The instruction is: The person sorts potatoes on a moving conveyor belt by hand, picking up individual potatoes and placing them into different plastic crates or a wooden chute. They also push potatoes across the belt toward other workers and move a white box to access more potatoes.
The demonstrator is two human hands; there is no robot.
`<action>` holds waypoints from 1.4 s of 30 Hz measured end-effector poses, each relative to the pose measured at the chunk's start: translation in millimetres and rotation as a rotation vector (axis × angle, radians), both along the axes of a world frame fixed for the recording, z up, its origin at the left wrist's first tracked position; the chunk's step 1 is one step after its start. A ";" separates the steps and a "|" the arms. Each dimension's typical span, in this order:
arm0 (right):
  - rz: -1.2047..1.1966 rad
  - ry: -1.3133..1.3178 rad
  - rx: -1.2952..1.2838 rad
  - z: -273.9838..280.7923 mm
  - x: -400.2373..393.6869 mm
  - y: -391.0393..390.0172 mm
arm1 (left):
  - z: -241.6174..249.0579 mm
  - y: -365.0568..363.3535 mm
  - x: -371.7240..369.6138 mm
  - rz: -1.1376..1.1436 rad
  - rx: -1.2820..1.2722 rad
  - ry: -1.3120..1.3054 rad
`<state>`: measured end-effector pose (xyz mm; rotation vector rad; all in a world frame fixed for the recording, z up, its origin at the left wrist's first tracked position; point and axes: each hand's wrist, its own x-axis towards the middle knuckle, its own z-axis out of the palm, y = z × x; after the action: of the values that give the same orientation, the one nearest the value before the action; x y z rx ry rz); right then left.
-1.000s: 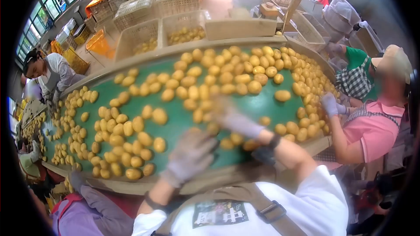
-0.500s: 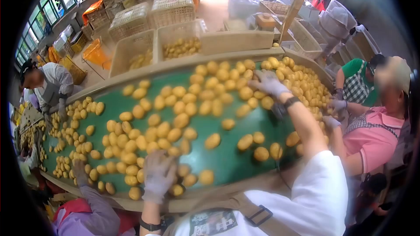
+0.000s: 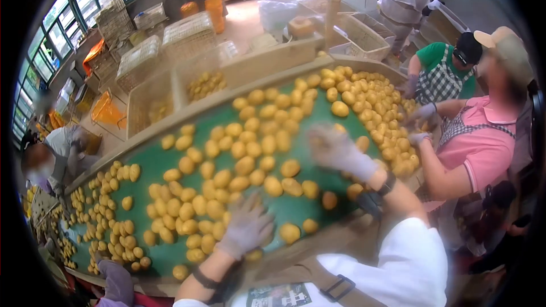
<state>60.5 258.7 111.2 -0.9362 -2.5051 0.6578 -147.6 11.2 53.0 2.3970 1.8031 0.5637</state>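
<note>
Potatoes (image 3: 244, 165) lie scattered across a green surface (image 3: 301, 210), banked thickly at its right end. Compared with half a second ago, the gloved right hand (image 3: 341, 150) has drawn back from the farther potatoes to a barer stretch, probably leaving those beyond its touch; blur hides whether it grips anything. Well apart, the gloved left hand (image 3: 250, 224) spreads its fingers over near-side potatoes.

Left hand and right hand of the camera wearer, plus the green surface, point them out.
Left hand (image 3: 248, 229): head view, back of the hand.
Right hand (image 3: 338, 149): head view, blurred back of the hand.
Green surface (image 3: 298, 208): head view, bare patch.
</note>
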 end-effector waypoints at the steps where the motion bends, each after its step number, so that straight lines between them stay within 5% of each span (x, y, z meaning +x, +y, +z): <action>1: 0.046 0.341 0.148 27.4 3.6 0.0 | 4.2 -8.2 -1.2 0.036 -0.004 -0.010; 3: 0.110 0.899 0.476 85.4 16.9 10.9 | -0.2 -23.5 -7.0 0.096 -0.042 -0.053; 5: -0.082 1.029 0.658 119.9 38.6 42.9 | 15.5 -36.3 -8.5 0.139 -0.137 -0.058; 8: -0.335 0.891 0.543 149.0 51.2 138.8 | 14.9 -46.3 -6.9 0.185 -0.120 -0.075; 12: -0.482 0.359 0.152 126.2 20.7 225.4 | 6.3 -60.1 -1.1 0.194 -0.091 -0.050; 15: -0.124 -0.091 0.251 37.1 -30.5 191.9 | 1.1 -65.5 -15.8 0.228 -0.132 -0.008; 17: 0.246 -0.550 0.608 -47.3 -70.2 127.3 | 1.2 -80.8 -19.0 0.236 -0.149 -0.039; 19: 0.178 -0.584 0.741 -74.2 -85.0 11.2 | 0.2 -86.8 -31.6 0.230 -0.089 -0.104; 23: 0.617 -0.265 0.128 -27.9 -73.2 -29.4 | 0.3 -122.3 -71.2 0.445 -0.227 -0.052; 26: 0.023 0.214 -0.326 -2.5 -29.6 26.5 | 7.6 -171.1 -113.8 0.729 -0.269 0.056; 27: -0.247 0.240 0.115 -21.7 -12.4 59.4 | 5.1 -186.5 -122.5 0.814 -0.226 0.089; 29: -0.347 0.007 0.421 -62.8 49.8 124.3 | -5.7 -201.0 -128.7 0.980 -0.123 0.160; 30: -0.515 0.083 -0.156 -87.4 56.5 148.5 | 0.7 -197.5 -124.6 0.939 -0.097 0.130; 32: -0.382 0.033 -0.203 -105.2 51.7 166.4 | 24.8 -165.5 -102.9 0.854 -0.036 0.067; 35: -0.221 0.069 -0.081 -125.2 28.7 155.7 | 36.6 -109.2 -59.2 0.393 0.070 -0.150; 38: -0.281 0.492 -0.587 -80.2 -30.8 78.4 | 30.0 -61.8 -24.3 -0.022 0.022 -0.182; 39: -0.293 0.616 -0.851 -47.9 -50.7 28.4 | 22.3 -55.4 -20.7 -0.057 0.006 -0.170; 41: -0.256 0.653 -0.933 -56.3 -70.5 8.2 | 9.3 -48.2 -17.3 -0.129 -0.022 -0.146; 42: -0.213 0.565 -0.758 -86.1 -78.4 16.3 | 9.8 -51.1 -18.7 -0.067 -0.041 -0.076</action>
<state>-17.9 275.0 25.1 -1.0350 -1.6285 1.5896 -166.3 -40.0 62.8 2.3656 1.6812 0.5965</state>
